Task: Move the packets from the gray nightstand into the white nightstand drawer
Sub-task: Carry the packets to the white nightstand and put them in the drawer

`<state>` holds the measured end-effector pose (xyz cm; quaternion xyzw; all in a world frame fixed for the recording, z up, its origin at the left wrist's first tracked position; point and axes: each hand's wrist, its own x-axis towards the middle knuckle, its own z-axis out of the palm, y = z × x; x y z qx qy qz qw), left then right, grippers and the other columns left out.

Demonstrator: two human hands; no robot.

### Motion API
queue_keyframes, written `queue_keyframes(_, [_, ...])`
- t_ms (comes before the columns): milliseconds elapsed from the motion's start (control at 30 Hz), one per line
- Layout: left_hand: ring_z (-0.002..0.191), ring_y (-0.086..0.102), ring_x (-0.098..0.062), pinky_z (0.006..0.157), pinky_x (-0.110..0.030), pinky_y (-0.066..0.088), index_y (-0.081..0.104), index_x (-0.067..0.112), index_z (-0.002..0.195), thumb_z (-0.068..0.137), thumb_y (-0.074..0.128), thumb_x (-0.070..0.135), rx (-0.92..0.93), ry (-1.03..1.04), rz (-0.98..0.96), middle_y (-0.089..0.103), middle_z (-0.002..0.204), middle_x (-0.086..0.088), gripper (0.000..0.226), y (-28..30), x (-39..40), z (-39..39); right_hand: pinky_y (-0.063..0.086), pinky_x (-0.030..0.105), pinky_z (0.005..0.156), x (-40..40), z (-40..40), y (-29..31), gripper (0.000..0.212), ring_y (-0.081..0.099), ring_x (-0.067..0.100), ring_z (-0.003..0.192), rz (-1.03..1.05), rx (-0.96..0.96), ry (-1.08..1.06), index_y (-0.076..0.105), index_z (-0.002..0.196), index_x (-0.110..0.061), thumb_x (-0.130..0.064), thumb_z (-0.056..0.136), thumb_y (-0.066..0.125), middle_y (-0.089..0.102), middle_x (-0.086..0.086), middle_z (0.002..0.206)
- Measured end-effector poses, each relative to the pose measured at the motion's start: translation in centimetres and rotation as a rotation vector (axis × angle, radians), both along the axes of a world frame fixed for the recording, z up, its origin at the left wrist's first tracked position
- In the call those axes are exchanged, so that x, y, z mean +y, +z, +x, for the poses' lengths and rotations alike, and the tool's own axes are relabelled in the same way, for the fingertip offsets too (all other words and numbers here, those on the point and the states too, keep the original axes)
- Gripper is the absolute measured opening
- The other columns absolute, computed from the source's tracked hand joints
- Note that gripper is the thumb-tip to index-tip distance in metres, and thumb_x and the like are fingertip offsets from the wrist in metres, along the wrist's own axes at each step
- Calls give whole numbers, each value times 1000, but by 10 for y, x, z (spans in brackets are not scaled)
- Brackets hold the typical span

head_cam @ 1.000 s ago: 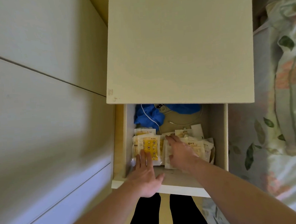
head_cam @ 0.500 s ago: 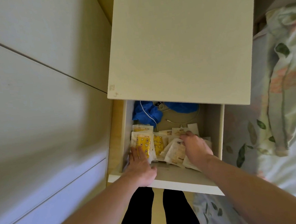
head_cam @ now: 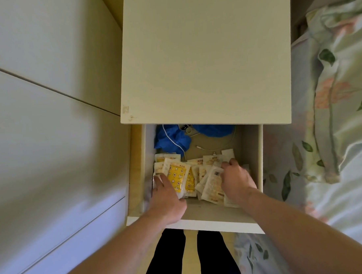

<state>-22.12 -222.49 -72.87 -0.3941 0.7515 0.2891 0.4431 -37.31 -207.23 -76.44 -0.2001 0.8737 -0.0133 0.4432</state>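
Wall panels (head_cam: pixel 49 122): pale flat surfaces with thin seams, filling the left side of the head view.
Bed cover (head_cam: pixel 332 129): floral fabric with green leaves and pink blooms, on the right, just beside the nightstand.
White nightstand (head_cam: pixel 205 56): bare cream top seen from above; a small scuff at its near left corner.
Drawer (head_cam: pixel 220 225): pulled out toward the person; front panel nearest the camera, side walls visible left and right.
Legs (head_cam: pixel 192 257): dark trousers, visible below the drawer front.
Blue cloth (head_cam: pixel 171 138): crumpled at the back left of the drawer, partly under the nightstand top.
White cable (head_cam: pixel 218 148): curved across the drawer floor behind the packets, one strand lying over the blue cloth.
Packets (head_cam: pixel 199 175): loose overlapping pile on the drawer floor, across its middle; mostly white, several with yellow printed fronts at left.
Left hand (head_cam: pixel 167 197): fingers straight and spread, pressed flat on the left end of the pile.
Right hand (head_cam: pixel 234 180): fingers curled over the right end of the pile, gripping packets there.
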Motion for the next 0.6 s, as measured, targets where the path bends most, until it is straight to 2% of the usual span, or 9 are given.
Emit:
queue_keyframes(67, [158, 7, -30, 127, -44, 22, -6, 21, 163, 98, 56, 30, 145, -68, -5, -11, 171, -2, 91, 4, 3, -5, 59, 40, 91, 5, 4, -1, 37, 61, 27, 110, -37, 16, -62, 55, 138, -20, -27, 101, 56, 47, 6, 137])
queue_keyframes(133, [158, 5, -26, 127, -41, 19, 0, 28, 163, 99, 54, 24, 239, -216, 73, -10, 171, 6, 84, 6, 8, -14, 58, 38, 89, 7, 7, -1, 43, 61, 27, 110, -39, 17, -111, 55, 137, -21, -42, 99, 59, 47, 6, 139])
queue_keyframes(200, [158, -4, -26, 129, -44, 11, -2, 26, 163, 100, 53, 28, 182, -388, 123, -17, 170, 4, 84, -2, 10, -20, 56, 37, 84, 5, 8, -2, 58, 61, 26, 109, -8, 25, -115, 55, 136, -21, -60, 93, 61, 47, 5, 138])
queue_keyframes(267, [157, -16, -27, 129, -49, 4, -10, 18, 163, 102, 49, 38, 39, -485, 123, -24, 169, -4, 88, -14, 4, -21, 54, 36, 75, 1, 10, -2, 72, 61, 26, 106, 38, 60, -104, 57, 133, -22, -75, 85, 57, 48, 5, 135])
queue_keyframes(333, [155, -21, -28, 128, -51, 0, -16, 11, 161, 102, 43, 45, -55, -560, 110, -27, 167, -9, 90, -23, -1, -18, 50, 34, 68, -4, 11, -2, 77, 61, 25, 102, 77, 100, -99, 59, 128, -20, -82, 82, 54, 48, 5, 130])
queue_keyframes(433, [154, -26, -30, 128, -51, -2, -22, 5, 157, 101, 39, 50, -99, -607, 71, -33, 164, -13, 94, -27, -2, -9, 46, 33, 67, -7, 13, -5, 65, 59, 25, 101, 72, 137, -132, 63, 122, -17, -72, 87, 58, 47, 6, 127])
queue_keyframes(600, [151, -32, -30, 128, -52, -3, -26, 6, 155, 101, 32, 53, -109, -570, 73, -36, 162, -13, 93, -24, -4, 4, 59, 39, 80, 0, 18, -6, 35, 58, 28, 111, -7, 186, -213, 58, 128, -17, -31, 96, 65, 45, 8, 136])
